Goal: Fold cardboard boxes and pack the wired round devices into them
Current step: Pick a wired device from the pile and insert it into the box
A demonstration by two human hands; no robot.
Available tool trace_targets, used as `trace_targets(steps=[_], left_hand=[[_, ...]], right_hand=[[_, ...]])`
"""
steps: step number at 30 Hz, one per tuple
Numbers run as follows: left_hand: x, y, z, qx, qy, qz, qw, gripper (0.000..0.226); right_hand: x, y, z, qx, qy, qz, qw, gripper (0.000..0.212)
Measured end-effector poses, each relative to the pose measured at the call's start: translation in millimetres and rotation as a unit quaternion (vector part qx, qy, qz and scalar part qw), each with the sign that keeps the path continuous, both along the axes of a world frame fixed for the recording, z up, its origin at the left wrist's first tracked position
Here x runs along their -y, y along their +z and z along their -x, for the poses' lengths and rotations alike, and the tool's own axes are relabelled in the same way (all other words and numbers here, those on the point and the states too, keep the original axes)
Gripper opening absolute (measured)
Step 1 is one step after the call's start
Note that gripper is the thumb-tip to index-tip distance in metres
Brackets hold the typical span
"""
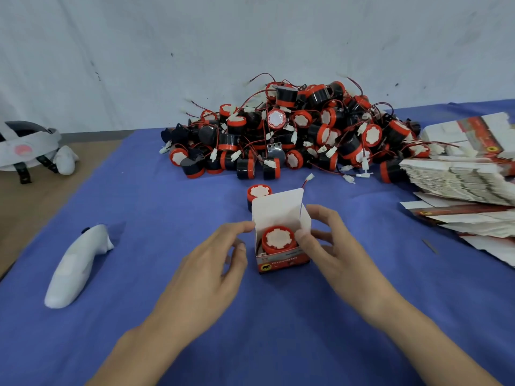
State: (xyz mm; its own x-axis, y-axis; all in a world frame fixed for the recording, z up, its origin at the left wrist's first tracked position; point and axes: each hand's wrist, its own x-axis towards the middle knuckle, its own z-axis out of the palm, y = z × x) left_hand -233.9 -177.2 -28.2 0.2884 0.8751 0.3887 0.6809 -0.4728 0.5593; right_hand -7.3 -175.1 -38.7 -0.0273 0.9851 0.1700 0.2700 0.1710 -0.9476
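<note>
The small cardboard box [278, 213] sits mid-table on the blue cloth [167, 196]. It's white inside with the lid flap up, and one round red-and-black device [278, 240] is tucked in, toothed white cap up. The right hand [331, 243] pinches the box's right wall. The left hand [214, 263] is loosely curled, index tip just touching the left edge. One more device [259, 192] sits right behind the box. There's one big tangled pile [292, 135] by the scuffed white wall [250, 37], and flat boxes [457, 176] stacked on the right.

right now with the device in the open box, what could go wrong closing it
The device seems to sit high in the box, so the lid flap may not tuck flat. The right hand pinches only the thin side wall, which could crease. The loose device just behind might get knocked.
</note>
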Motion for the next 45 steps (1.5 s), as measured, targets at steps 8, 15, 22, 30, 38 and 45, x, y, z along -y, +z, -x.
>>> trace_targets(steps=[8, 15, 22, 30, 38, 45], left_hand=[[-5.7, -5.6, -7.5, -0.032, -0.048, 0.003, 0.998, 0.044], [-12.4, -9.9, -8.0, -0.078, -0.074, -0.023, 0.994, 0.043], [-15.8, -10.1, -6.6, -0.091, -0.08, -0.022, 0.992, 0.045], [-17.5, -9.0, -6.5, -0.12, -0.094, -0.07, 0.986, 0.044], [-14.2, -12.3, -3.2, -0.108, -0.063, -0.054, 0.991, 0.042], [-14.8, -6.0, -1.2, -0.122, -0.095, -0.038, 0.987, 0.044]], right_hand=[[-6.7, -8.2, -0.6, -0.009, 0.03, -0.003, 1.0, 0.03], [-6.4, -7.7, 1.4, -0.016, 0.043, -0.017, 0.999, 0.032], [-3.8, -9.5, -4.6, 0.025, 0.06, -0.009, 0.998, 0.035], [-4.5, -17.8, -2.4, 0.224, 0.064, -0.143, 0.962, 0.027], [-10.3, -12.8, -5.1, 0.18, 0.071, -0.138, 0.971, 0.021], [-16.6, -15.0, -11.0, 0.21, 0.044, -0.149, 0.965, 0.027]])
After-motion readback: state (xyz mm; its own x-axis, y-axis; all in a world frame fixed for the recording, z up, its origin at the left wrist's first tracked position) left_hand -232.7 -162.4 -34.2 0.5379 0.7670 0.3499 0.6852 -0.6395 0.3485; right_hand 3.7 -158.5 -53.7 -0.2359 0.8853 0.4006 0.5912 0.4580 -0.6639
